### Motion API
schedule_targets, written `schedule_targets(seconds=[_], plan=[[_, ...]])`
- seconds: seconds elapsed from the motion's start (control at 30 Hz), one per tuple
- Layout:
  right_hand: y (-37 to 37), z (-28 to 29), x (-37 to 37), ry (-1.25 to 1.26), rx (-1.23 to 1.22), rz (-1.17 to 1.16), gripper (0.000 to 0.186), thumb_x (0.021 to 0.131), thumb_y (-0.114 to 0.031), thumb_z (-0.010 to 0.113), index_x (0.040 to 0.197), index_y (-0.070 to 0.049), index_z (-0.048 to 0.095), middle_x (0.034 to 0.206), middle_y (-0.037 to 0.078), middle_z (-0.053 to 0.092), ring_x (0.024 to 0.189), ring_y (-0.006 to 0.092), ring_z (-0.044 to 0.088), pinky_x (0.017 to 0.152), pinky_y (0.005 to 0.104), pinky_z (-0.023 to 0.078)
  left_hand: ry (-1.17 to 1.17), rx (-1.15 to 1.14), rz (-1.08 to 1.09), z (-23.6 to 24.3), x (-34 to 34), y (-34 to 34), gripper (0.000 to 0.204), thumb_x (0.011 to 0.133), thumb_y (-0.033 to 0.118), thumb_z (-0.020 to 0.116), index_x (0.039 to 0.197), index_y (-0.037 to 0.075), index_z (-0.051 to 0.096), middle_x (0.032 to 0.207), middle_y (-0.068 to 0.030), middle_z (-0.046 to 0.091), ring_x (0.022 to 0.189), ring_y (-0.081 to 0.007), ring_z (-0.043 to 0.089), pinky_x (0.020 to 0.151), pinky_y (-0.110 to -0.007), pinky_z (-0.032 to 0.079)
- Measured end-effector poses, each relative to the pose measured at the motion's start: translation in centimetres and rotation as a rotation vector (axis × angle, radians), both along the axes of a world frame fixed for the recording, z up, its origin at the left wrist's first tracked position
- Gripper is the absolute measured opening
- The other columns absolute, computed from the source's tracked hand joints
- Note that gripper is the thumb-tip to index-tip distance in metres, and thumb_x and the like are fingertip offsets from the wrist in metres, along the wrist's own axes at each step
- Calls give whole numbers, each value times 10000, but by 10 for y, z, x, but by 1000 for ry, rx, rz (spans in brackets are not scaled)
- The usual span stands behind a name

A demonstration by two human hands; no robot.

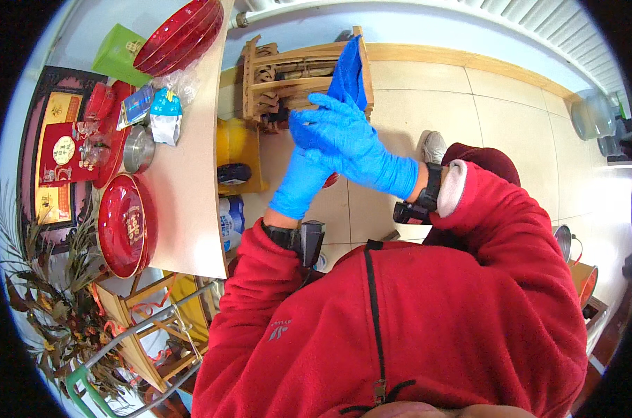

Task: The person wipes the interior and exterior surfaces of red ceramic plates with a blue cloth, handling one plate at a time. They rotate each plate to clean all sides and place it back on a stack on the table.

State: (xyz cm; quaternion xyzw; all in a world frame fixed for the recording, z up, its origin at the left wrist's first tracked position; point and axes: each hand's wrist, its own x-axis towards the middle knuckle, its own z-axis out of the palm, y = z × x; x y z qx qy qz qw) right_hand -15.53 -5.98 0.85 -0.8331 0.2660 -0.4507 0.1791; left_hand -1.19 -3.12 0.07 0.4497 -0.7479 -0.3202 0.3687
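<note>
Two blue-gloved hands, mine: right hand (351, 136) laid over left hand (311, 157), pressed together; whether they grip cloth, I cannot tell. One blue cloth (348, 78), just beyond them at one wooden rack's (295, 85) right end; long axis pointing away from me, tip narrow. One red dish (123, 219), gold-lettered, on the worktop (187, 209).

This looks like a home. A wall radiator (532, 21), dried foliage (68, 310) and red dishes (123, 224) on a table (183, 198) suggest it.
</note>
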Motion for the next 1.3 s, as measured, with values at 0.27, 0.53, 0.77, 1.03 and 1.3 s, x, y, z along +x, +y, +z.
schedule_targets(seconds=[0.27,0.53,0.77,1.03,1.3], plan=[[-42,12,-26,-579,1026,-72,369,964,-244,572,1274,-45,592,1213,137,651,1117,257,619,974,386,488,537,648,61,14,8,24,582,721,91,822,1256,58,595,1165,-65,671,1037,-180,635,922,-342,499],[-13,8,-11,26,-179,26,312,848,-301,650,1108,-134,690,1122,123,657,1079,321,615,942,449,489,194,391,140,8,-2,12,518,720,139,850,1180,80,618,1113,-71,681,994,-163,641,849,-342,531],[-70,-5,-53,-677,1100,22,328,982,-321,550,1172,-76,657,1074,55,678,959,132,628,840,283,531,693,664,1,42,16,29,637,712,33,786,1306,54,560,1207,-63,655,1068,-196,627,941,-352,505],[-61,32,-73,-262,828,11,324,943,-297,634,1167,-65,662,1063,46,690,991,145,626,919,305,494,501,687,-180,57,21,17,580,746,107,803,1283,43,592,1149,-45,672,1017,-132,616,915,-304,489],[-25,18,-22,-210,488,-71,319,909,-323,645,1142,-108,677,1078,126,682,1018,298,651,927,382,499,533,723,-16,33,4,24,395,777,138,801,1140,56,669,1006,-16,692,887,-102,613,838,-293,493]])
